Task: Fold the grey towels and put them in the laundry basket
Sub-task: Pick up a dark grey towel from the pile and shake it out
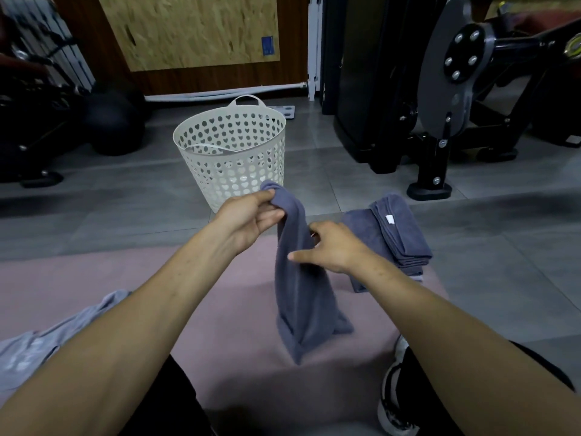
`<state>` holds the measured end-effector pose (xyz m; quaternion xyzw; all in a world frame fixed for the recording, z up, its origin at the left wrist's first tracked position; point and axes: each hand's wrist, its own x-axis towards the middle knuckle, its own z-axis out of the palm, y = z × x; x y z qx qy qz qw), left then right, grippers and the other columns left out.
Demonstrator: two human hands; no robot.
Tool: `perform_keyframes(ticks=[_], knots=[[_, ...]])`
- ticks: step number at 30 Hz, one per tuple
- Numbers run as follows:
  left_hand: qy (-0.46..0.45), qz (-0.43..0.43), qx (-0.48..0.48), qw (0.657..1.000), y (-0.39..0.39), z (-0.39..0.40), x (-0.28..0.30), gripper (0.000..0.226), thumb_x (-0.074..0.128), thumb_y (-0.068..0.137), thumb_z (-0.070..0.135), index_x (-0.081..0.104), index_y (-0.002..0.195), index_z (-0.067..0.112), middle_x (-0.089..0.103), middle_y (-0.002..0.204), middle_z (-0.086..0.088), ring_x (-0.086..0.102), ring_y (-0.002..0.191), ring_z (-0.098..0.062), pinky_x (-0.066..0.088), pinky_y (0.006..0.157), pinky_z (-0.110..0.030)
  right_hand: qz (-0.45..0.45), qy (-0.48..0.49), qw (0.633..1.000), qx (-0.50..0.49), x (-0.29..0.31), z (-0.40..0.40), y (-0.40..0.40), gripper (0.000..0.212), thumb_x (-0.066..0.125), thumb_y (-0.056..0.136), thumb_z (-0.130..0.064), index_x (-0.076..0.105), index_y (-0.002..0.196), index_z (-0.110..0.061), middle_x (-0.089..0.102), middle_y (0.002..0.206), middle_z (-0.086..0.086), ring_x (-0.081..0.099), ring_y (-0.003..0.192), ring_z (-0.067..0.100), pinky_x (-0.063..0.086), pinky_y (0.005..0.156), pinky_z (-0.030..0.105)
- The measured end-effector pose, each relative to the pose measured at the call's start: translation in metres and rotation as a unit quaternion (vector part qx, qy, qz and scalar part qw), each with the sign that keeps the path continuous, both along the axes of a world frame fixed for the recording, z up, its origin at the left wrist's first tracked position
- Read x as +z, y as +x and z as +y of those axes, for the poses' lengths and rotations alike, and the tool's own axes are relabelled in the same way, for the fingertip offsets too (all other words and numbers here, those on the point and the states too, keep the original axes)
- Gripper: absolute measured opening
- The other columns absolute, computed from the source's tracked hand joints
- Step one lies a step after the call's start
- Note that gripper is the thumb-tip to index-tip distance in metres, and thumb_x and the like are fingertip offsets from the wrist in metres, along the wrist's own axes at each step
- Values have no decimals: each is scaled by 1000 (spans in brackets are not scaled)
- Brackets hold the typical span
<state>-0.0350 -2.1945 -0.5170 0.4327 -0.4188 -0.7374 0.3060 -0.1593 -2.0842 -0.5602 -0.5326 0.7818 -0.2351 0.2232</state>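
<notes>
A grey towel (301, 294) hangs lengthwise over the pink mat (239, 309), its lower end touching the mat. My left hand (251, 220) pinches the towel's top corner just in front of the basket. My right hand (330, 247) holds the towel partway down, thumb stretched across its front and fingers behind the cloth. A stack of folded grey towels (396, 234) with a white label lies on the mat to the right. The white perforated laundry basket (232, 152) stands upright on the floor beyond my hands; no towels show inside it.
Black exercise machines (440, 99) stand at the right and left. Dark balls (113, 121) rest left of the basket. A light grey garment (47, 341) lies at the mat's left. My shoe (393, 398) is at the lower right. Grey tiled floor surrounds the mat.
</notes>
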Motion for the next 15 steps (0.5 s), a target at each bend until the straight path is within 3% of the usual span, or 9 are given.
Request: perform_keyframes(ticks=[2, 4, 6, 8, 9, 12, 15], knots=[[6, 33, 24, 999, 2, -3, -1, 9, 59, 94, 8, 62, 100, 1, 68, 84, -14, 70, 59, -15, 56, 55, -21, 46, -9, 999, -27, -6, -5, 1, 24, 65, 84, -33, 50, 69, -22, 57, 73, -4, 60, 76, 22, 46, 62, 31], [-21, 27, 16, 999, 6, -2, -5, 11, 62, 93, 12, 63, 101, 5, 70, 88, -13, 71, 72, -20, 58, 66, -26, 14, -45, 997, -56, -6, -11, 0, 25, 60, 87, -24, 50, 65, -16, 58, 68, -2, 60, 74, 24, 47, 62, 31], [-95, -85, -61, 990, 10, 4, -14, 17, 68, 88, 26, 65, 101, 15, 71, 94, -4, 68, 88, -20, 54, 77, -30, -36, -106, 992, -66, 4, -16, 0, 32, 61, 89, -20, 46, 60, -17, 51, 60, -5, 51, 62, 14, 40, 57, 26], [-139, -206, -149, 957, 14, 14, -21, 30, 73, 81, 42, 68, 103, 22, 71, 101, 5, 64, 95, -16, 50, 84, -34, -102, -154, 980, -75, 14, -20, 0, 39, 60, 92, -16, 41, 58, -18, 40, 54, -10, 36, 52, 4, 29, 48, 16], [-140, -220, -174, 950, 15, 19, -23, 30, 74, 81, 41, 69, 103, 22, 72, 102, 5, 64, 95, -15, 52, 85, -36, -137, -164, 974, -81, 18, -21, -1, 39, 59, 93, -15, 42, 57, -19, 39, 53, -12, 34, 51, 2, 29, 46, 15], [-140, -161, -141, 967, 15, 23, -22, 20, 72, 86, 20, 70, 103, 10, 72, 93, -5, 68, 83, -17, 60, 74, -34, -177, -153, 967, -98, 21, -25, -6, 32, 61, 91, -21, 53, 60, -17, 47, 53, -12, 42, 54, 3, 36, 52, 15], [-112, -98, -41, 988, 15, 14, -16, 4, 68, 89, 11, 67, 91, 8, 70, 78, -5, 68, 74, -17, 60, 60, -31, -228, -132, 960, -92, 18, -23, -11, 20, 68, 85, -36, 67, 75, -19, 61, 63, -12, 55, 66, 7, 51, 74, 30]])
